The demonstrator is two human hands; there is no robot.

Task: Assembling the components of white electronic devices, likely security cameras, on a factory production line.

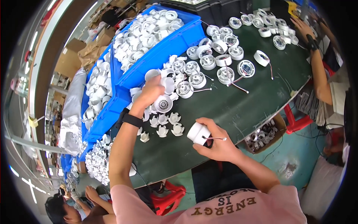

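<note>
Far left: we note a narrow blue bin [117,102], well filled with white ring-like parts. Beside its near end lies a heap of small white pieces [97,160], too fine for us to sort by eye.

Next, a larger blue bin [164,52], heaped close to its rim with white cups and collars. By our judgement most of this stock is unworked.

In front of that bin, the left hand [151,90] reaches among loose white cups, fingers curled at one; whether it grips firmly, we cannot tell. A perforated cup [163,103] faces up just beside it. Nearer us, a handful of petal-shaped pieces [162,130] sits loose on the dark green surface [257,99].

Centre: the right hand [222,143] holds a white cylinder [197,133] between thumb and fingers, tilted above the surface near its front edge. A thin lead [216,138] trails from it. We take this as the one unit under work.

Beyond, wired round housings [225,74] spread in a loose cluster, leads splayed; we judge many are left to handle. A dark crate [223,15] stands behind, its contents mostly out of view.

Right: below the surface, a cardboard box [281,125] holds mixed white and dark parts. At the far end, a co-worker's hand [304,28] rests near more housings.
</note>
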